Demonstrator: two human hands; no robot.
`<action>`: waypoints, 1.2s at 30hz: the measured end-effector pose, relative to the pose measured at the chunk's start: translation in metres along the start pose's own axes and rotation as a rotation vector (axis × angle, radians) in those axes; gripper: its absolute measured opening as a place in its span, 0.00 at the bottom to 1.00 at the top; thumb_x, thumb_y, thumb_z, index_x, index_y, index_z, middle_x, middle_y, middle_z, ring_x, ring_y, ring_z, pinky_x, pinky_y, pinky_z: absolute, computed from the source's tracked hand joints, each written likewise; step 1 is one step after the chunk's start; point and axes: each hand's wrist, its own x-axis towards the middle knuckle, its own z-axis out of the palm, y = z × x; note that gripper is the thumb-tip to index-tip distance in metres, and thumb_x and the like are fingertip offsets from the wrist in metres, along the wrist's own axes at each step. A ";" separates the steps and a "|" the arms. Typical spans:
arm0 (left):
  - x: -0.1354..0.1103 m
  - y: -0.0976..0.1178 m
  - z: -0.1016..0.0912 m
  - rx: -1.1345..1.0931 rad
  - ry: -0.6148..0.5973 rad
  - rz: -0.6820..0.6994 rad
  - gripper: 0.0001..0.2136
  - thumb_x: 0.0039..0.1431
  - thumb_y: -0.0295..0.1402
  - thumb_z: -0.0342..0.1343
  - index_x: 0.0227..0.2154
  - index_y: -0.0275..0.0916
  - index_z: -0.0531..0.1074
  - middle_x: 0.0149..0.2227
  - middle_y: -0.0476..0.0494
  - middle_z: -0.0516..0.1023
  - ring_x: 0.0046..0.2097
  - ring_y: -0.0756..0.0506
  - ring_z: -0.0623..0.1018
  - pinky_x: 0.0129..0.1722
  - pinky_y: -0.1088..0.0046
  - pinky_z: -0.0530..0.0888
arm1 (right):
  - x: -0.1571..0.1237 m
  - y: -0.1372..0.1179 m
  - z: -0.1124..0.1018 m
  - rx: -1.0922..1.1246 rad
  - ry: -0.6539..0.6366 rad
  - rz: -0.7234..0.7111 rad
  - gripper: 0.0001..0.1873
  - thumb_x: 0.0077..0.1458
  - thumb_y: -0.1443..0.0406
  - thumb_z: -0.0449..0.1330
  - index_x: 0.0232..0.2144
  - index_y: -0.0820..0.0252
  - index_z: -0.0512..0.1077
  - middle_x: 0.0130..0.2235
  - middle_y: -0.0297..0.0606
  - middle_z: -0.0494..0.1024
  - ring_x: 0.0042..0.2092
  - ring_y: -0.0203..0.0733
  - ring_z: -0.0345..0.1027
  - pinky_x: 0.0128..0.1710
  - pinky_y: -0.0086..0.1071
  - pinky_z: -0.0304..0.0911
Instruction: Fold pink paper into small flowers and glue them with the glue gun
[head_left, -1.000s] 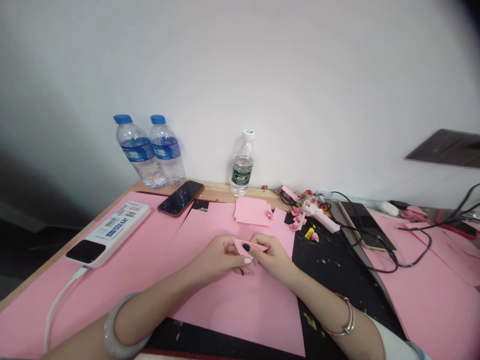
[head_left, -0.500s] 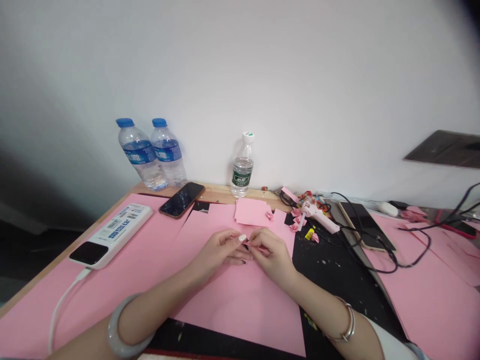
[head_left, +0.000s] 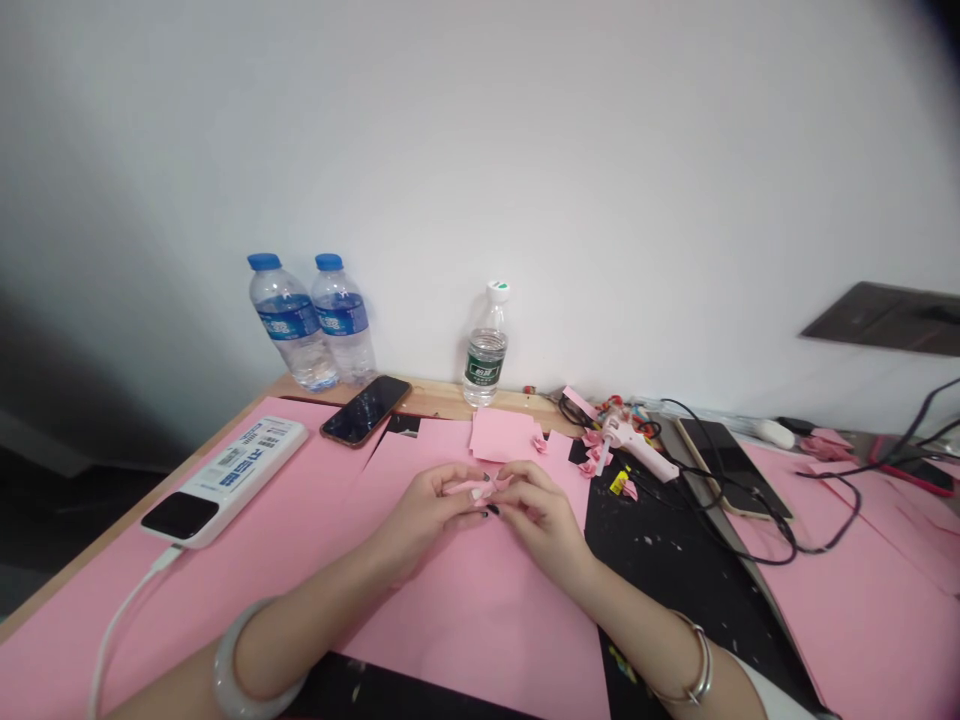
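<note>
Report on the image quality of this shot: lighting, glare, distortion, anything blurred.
Head view: bright, fairly even light, with shadow darkening the left side of the wall; glare streaks the phone screen; wide-angle distortion slightly bows the wooden table edge; the small pink paper piece between the left hand and right hand looks too soft to read its folds.

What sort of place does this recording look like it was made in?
Probably a papercraft desk, at home or in a small workshop: the left hand and right hand pinch a folded pink paper piece, with a pink hot glue gun, small paper flowers and pink paper squares nearby.
</note>
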 end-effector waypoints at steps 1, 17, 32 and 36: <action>0.000 0.000 -0.001 0.000 0.002 0.001 0.12 0.48 0.30 0.66 0.36 0.37 0.75 0.39 0.44 0.80 0.44 0.45 0.78 0.47 0.67 0.72 | 0.001 0.000 0.000 0.011 -0.009 0.001 0.08 0.59 0.69 0.57 0.34 0.57 0.77 0.39 0.42 0.72 0.41 0.44 0.71 0.37 0.36 0.70; 0.001 -0.005 -0.001 0.077 -0.055 -0.079 0.16 0.48 0.32 0.67 0.40 0.36 0.72 0.37 0.42 0.80 0.38 0.46 0.81 0.42 0.68 0.74 | 0.000 0.004 0.003 0.139 -0.047 0.265 0.10 0.54 0.71 0.56 0.22 0.58 0.63 0.34 0.37 0.65 0.34 0.40 0.63 0.28 0.30 0.60; 0.000 -0.005 -0.002 0.138 -0.083 -0.092 0.17 0.51 0.35 0.65 0.44 0.36 0.75 0.39 0.40 0.82 0.43 0.43 0.80 0.44 0.68 0.73 | 0.000 0.010 0.005 0.164 -0.036 0.337 0.11 0.54 0.67 0.58 0.21 0.57 0.62 0.35 0.37 0.64 0.35 0.40 0.63 0.30 0.32 0.62; 0.000 -0.005 -0.001 0.140 -0.082 -0.091 0.16 0.50 0.33 0.66 0.43 0.37 0.76 0.39 0.41 0.82 0.43 0.44 0.80 0.44 0.69 0.73 | 0.000 0.010 0.004 0.165 -0.048 0.321 0.12 0.56 0.67 0.57 0.22 0.57 0.62 0.36 0.38 0.65 0.36 0.41 0.63 0.30 0.32 0.63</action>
